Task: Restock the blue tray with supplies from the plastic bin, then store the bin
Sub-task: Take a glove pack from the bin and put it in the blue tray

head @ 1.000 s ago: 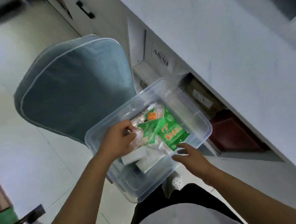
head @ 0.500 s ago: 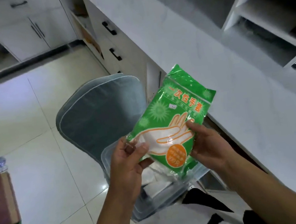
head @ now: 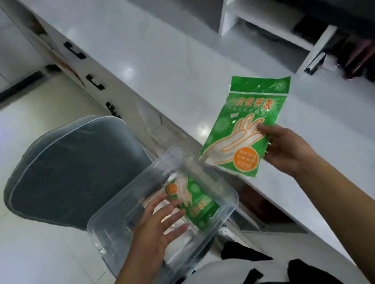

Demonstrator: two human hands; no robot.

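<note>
Two hands, two green packets, one bin.

The right hand point(head: 285, 150) pinches a green glove packet point(head: 249, 131) at its right edge, thumb on the printed front, fingers curled behind. The packet hangs in the air above the near edge of the white counter point(head: 147, 59), not touching it. Its long axis is close to upright and slightly tilted. The header end points far and right, and the end with the orange circle points near and left, toward the bin. The printed face is turned to the camera.

One clear plastic bin point(head: 113, 235) is low in front of the person, between the counter and one grey-blue chair point(head: 71, 171). What carries it is hidden. Its long axis runs from near left to far right.

The second green packet point(head: 197, 202) lies flat in the right half of the bin, print up. Its long axis is diagonal, with the orange-circle end far and left and the other end near and right. White flat packs point(head: 178, 243) lie beneath it, and their count cannot be told.

The left hand point(head: 154, 227) is inside the bin with its fingers straight and spread, gripping nothing. The fingertips reach the left edge of the second green packet, but whether they touch it cannot be told.

Three black drawer handles point(head: 95, 82) show on the counter front, far left.
</note>
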